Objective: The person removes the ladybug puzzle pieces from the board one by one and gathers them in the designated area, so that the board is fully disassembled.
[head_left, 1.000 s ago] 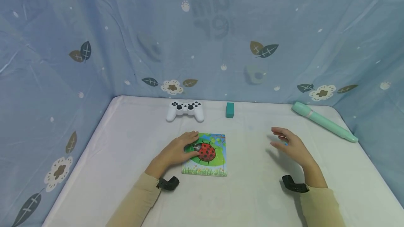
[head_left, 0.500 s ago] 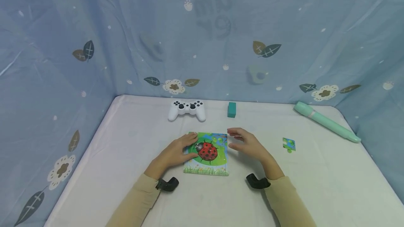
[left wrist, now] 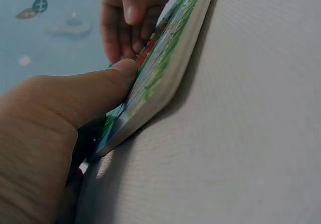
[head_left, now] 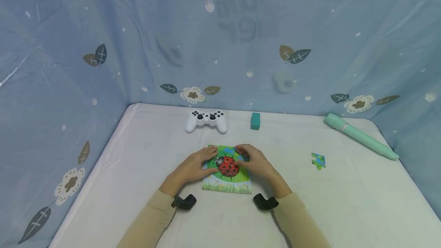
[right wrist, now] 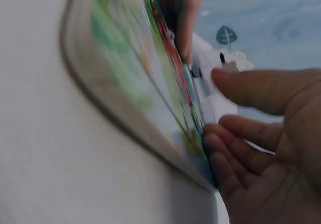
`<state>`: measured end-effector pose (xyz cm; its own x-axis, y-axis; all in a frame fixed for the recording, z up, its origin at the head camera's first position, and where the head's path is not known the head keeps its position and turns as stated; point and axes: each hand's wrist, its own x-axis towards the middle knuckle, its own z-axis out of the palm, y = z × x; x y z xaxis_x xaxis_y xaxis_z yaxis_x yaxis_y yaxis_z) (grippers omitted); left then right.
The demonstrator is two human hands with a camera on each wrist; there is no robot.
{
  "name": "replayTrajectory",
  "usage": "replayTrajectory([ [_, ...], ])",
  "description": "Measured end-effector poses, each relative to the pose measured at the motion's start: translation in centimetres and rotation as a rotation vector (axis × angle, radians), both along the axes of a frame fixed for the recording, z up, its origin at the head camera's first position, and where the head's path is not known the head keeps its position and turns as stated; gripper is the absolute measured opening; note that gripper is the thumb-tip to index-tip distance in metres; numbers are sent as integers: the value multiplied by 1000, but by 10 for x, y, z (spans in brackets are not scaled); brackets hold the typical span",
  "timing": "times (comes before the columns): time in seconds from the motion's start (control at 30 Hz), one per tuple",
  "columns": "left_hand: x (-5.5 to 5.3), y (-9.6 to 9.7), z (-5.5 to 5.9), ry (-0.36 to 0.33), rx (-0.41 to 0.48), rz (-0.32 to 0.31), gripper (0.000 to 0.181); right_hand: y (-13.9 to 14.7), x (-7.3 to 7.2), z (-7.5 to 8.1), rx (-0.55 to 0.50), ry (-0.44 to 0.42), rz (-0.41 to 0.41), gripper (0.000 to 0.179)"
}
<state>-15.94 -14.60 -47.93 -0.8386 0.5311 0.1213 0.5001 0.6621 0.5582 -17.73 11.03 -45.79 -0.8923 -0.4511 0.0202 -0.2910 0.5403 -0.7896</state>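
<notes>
A ladybug jigsaw puzzle [head_left: 227, 186] in a thin square board lies on the white table. My left hand [head_left: 193, 167] rests on its left side, fingers at the upper left edge and thumb over the picture. In the left wrist view that thumb [left wrist: 113, 78] lies against the printed face. My right hand [head_left: 256, 162] reaches over the upper right corner, fingers loosely bent and thumb apart from them, with no piece seen between them. Its fingers [right wrist: 233, 153] are right at the board's edge in the right wrist view. A loose puzzle piece [head_left: 318, 160], blue and green, lies to the right.
Behind the puzzle sit a white game controller [head_left: 206, 121] and a small teal block [head_left: 255, 121]. A mint-green stick-like object [head_left: 361, 137] with a thicker end lies at the back right. Blue patterned cloth [head_left: 241, 49] hangs behind the table [head_left: 361, 202].
My right hand has moved left from over the loose piece, uncovering it, to the puzzle's upper right corner. The left hand has stayed on the puzzle's left side.
</notes>
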Motion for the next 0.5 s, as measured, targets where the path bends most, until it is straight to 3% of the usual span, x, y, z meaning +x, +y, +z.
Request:
replayTrajectory([
  [0.3,1,1,1,6,-15,-6,69,-16,7,-10,108,174,-75,48],
  [0.5,0,1,1,0,-22,-4,67,-21,9,-12,109,173,-101,50],
])
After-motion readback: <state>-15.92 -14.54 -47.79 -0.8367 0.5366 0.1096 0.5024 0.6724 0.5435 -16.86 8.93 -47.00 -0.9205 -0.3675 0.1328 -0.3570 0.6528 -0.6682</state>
